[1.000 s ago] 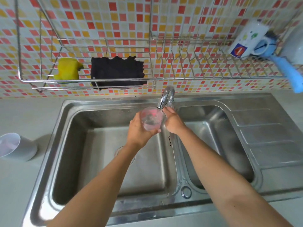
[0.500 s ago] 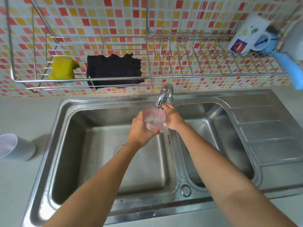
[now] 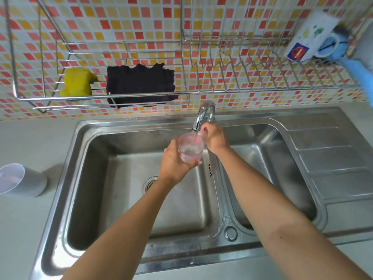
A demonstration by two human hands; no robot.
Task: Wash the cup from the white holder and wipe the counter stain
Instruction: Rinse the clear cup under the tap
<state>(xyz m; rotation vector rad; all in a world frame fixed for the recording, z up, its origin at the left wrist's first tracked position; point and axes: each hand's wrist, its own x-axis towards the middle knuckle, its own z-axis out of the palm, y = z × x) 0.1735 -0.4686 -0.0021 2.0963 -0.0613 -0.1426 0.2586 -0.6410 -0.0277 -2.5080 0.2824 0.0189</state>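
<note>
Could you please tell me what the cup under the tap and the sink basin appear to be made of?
The cup looks like clear, pink-tinted plastic, possibly glass: the water inside shows through its wall. The sink looks like brushed stainless steel: grey metal with soft, streaky reflections and pressed ridges on its drainer.

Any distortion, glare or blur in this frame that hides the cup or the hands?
Head view: wide-angle bending bows the wire rack and sink rim; glare whitens its near-left corner; the see-through cup in the left hand looks soft under running water; the right hand on the tap is clear; light is even, shadows soft.
</note>
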